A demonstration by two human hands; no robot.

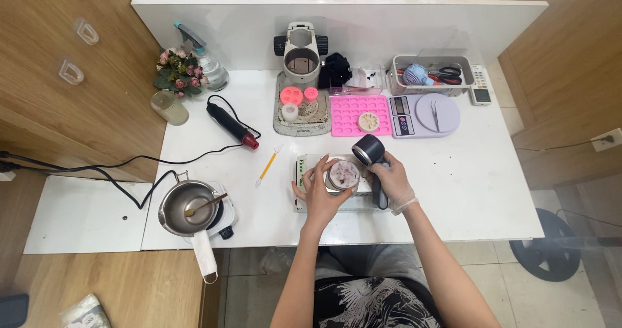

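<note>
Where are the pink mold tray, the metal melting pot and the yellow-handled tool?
pink mold tray (350,117), head view, its left cavities.
metal melting pot (176,202), head view, its inner wall.
yellow-handled tool (267,167), head view, mid-handle.

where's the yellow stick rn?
In the head view, the yellow stick lies on the white table, left of the left hand and below the black heat tool.
</note>
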